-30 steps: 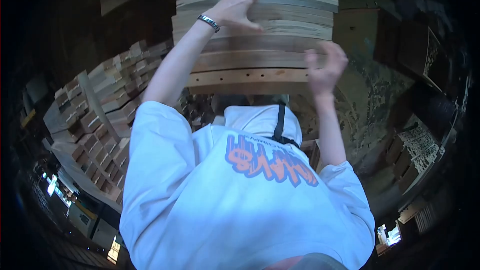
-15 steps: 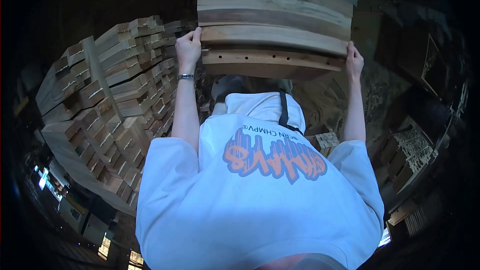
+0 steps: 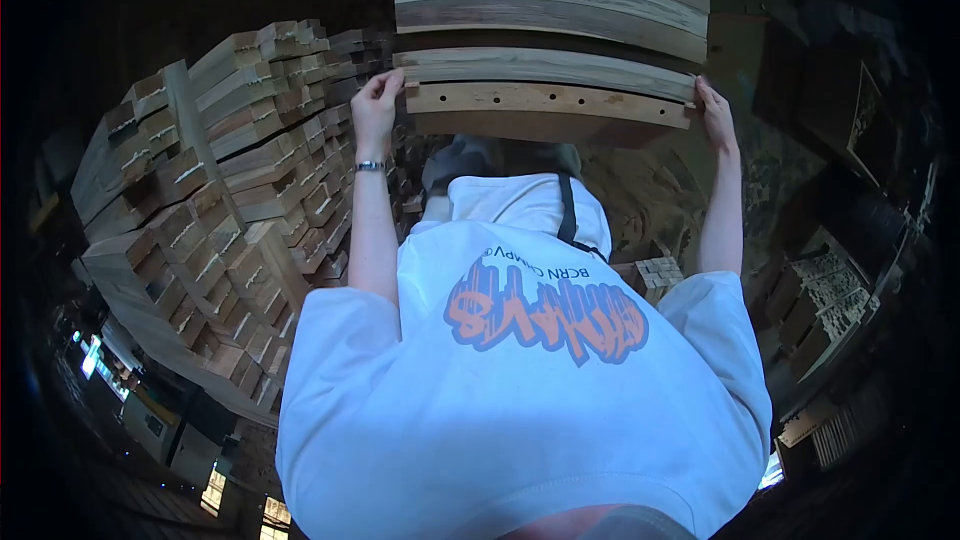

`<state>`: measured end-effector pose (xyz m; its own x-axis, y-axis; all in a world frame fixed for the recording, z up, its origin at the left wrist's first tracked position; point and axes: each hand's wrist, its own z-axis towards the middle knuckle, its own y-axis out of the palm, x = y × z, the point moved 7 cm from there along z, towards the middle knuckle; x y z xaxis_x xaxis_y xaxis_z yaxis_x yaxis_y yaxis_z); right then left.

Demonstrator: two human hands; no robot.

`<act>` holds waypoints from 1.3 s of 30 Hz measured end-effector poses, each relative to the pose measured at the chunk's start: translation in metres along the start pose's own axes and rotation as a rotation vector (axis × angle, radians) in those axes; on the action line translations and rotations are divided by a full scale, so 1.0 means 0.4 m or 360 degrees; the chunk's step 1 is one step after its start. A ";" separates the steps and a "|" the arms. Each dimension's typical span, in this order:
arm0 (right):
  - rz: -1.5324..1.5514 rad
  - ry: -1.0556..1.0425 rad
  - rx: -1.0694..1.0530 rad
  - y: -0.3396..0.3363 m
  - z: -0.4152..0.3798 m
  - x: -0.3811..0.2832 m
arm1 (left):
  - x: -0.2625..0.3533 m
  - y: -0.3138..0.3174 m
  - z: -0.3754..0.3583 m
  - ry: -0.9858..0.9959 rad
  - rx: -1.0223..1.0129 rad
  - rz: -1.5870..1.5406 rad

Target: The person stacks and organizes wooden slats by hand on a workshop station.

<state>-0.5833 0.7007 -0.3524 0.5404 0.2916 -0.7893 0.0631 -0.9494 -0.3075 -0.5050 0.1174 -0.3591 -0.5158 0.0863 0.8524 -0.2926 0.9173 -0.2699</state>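
A wooden board (image 3: 550, 68) lies crosswise in front of me, held at its two ends. My left hand (image 3: 374, 112), with a watch on the wrist, is closed with fingers and thumb pinched at the board's left end. My right hand (image 3: 716, 114) has its fingers at the right end, bent around the corner. Just below the board is a wooden rail (image 3: 530, 105) with several dark round holes along its face. Beyond it, several more boards (image 3: 550, 15) lie side by side, with a dark gap between them and the held one.
To my left rises a tall stack of timber pieces (image 3: 250, 140) with rough pale stuff on their ends. More stacked pieces (image 3: 830, 295) stand at the right, and a small bundle (image 3: 660, 275) is low beside my right arm. Sawdust-coloured floor (image 3: 640, 205) shows below the rail.
The held board has come towards me, away from the other boards, and a dark gap now shows behind it. My left hand has lowered slightly, and its fingertips now pinch the end.
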 end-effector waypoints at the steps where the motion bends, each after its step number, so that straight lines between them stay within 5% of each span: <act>1: 0.0121 0.0159 -0.0145 0.001 0.005 0.015 | -0.016 0.004 -0.019 -0.0072 -0.0035 -0.0337; 2: 0.0247 0.0314 -0.0289 0.008 0.005 0.031 | -0.028 0.011 -0.027 -0.0143 -0.0072 -0.0672; 7: 0.0426 0.0248 -0.0615 0.016 0.036 0.037 | -0.056 -0.002 0.011 -0.0282 -0.0331 -0.0836; 10: 0.0361 0.0668 -0.0513 0.005 0.053 0.041 | -0.048 0.024 0.058 -0.0492 -0.0594 -0.1236; 11: 0.0360 0.0666 -0.0506 0.019 0.068 0.026 | -0.028 0.026 0.110 -0.0400 -0.0489 -0.1038; 13: 0.0347 0.0003 -0.0089 0.013 0.106 -0.066 | 0.060 0.051 0.155 -0.0088 -0.0349 -0.0738; 14: 0.0339 0.0007 -0.0109 0.026 0.100 -0.082 | 0.068 0.061 0.138 -0.0095 -0.0328 -0.0743; 16: -0.0613 -0.0235 -0.0016 0.032 0.076 -0.143 | 0.100 0.034 0.138 0.0077 -0.0028 0.0209; 21: -0.0301 -0.0167 -0.0086 0.030 0.034 -0.106 | 0.075 0.024 0.068 -0.0023 -0.0008 0.0104; 24: -0.0067 0.0164 -0.0227 0.039 0.077 -0.108 | 0.069 0.031 0.129 -0.0261 -0.0160 0.0042; 26: -0.0038 0.0043 -0.0151 0.050 0.134 -0.145 | 0.092 0.067 0.213 -0.0297 -0.0311 -0.0416; 28: 0.0009 -0.0154 -0.0010 0.056 0.178 -0.179 | 0.175 0.111 0.234 -0.0017 -0.0229 -0.0343; 30: -0.0360 -0.0130 -0.0080 0.064 0.180 -0.184 | 0.250 0.111 0.215 0.0266 -0.0001 0.0725; 32: -0.0566 -0.0312 0.0088 0.061 0.136 -0.210 | 0.195 0.087 0.197 0.0307 0.0036 0.0678; 37: -0.0211 -0.0268 -0.0045 0.049 0.120 -0.155 | 0.114 0.062 0.180 0.0155 -0.0080 0.0234; 39: -0.0019 0.0065 -0.0106 0.044 0.158 -0.128 | 0.113 0.064 0.225 -0.0055 -0.0158 -0.0002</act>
<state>-0.6628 0.6763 -0.3509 0.5731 0.2994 -0.7628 0.1249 -0.9519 -0.2797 -0.6083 0.1097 -0.3677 -0.5432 0.0730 0.8364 -0.2130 0.9516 -0.2214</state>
